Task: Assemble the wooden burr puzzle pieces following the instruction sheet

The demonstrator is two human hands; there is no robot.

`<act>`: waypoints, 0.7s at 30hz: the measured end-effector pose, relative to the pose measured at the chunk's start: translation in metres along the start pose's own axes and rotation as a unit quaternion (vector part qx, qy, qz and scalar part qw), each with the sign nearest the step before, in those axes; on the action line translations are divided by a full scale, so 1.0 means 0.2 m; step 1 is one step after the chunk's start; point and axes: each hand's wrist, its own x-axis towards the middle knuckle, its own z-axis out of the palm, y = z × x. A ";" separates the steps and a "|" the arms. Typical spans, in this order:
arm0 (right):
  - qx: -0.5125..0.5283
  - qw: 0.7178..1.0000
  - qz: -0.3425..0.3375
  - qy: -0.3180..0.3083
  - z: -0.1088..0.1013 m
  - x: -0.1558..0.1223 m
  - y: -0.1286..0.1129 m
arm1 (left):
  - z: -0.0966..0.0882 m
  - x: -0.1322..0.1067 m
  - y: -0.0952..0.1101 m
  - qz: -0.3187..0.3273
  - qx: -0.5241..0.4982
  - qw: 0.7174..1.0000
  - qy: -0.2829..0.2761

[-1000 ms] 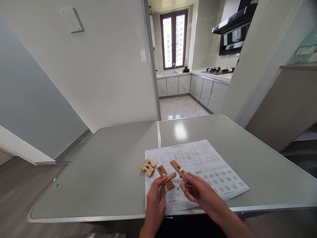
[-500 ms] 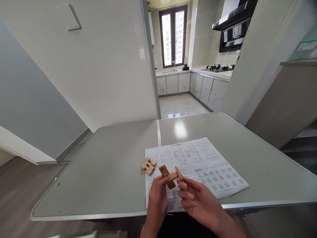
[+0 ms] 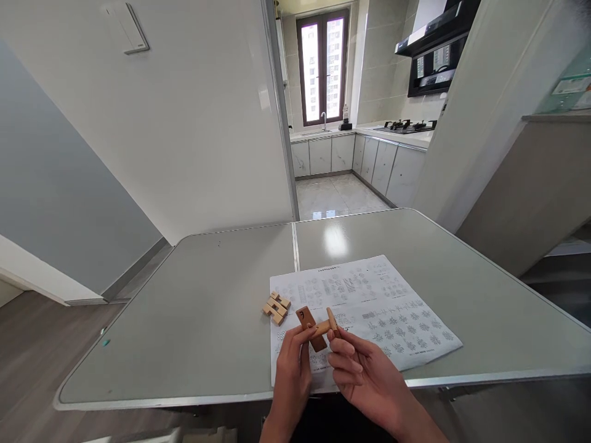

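Low over the sheet's near part, my left hand (image 3: 292, 366) is closed on a brown wooden puzzle piece (image 3: 305, 316) with a dark mark near its upper end. A lighter wooden bar (image 3: 322, 328) runs crosswise from it toward the right. At that bar's right end, my right hand (image 3: 367, 378) pinches a slim upright wooden piece (image 3: 332, 320) between thumb and fingers. The pieces touch, but I cannot tell how they join. Fingers cover parts of them. Left of the hands, several pale notched wooden pieces (image 3: 277, 307) lie together at the sheet's left edge.
A white printed sheet (image 3: 397, 295) with rows of small diagrams lies under the hands. The grey-green table (image 3: 184, 320) has a metal rim and a centre seam. A tiny green bit (image 3: 106, 343) is at its left side. Beyond stand a wall and a kitchen doorway.
Both hands keep their grip on the wooden pieces. My right hand and the slim piece have shifted very slightly left; the view has moved a little too.
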 end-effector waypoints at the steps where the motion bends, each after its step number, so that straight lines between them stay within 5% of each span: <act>1: -0.002 1.000 -0.001 0.000 0.00 0.00 0.00 | 0.00 0.00 0.00 -0.002 0.000 1.000 -0.002; 8: -0.001 1.000 0.009 -0.009 0.00 0.02 0.05 | 0.01 0.00 -0.01 -0.005 -0.016 1.000 0.005; 15: -0.014 0.999 0.032 -0.013 -0.04 0.06 0.12 | 0.05 -0.03 -0.03 -0.163 -0.087 0.983 -0.002; 21: -0.025 0.999 0.041 -0.025 -0.04 0.05 0.14 | 0.00 0.00 0.07 -0.192 -0.101 0.973 -0.075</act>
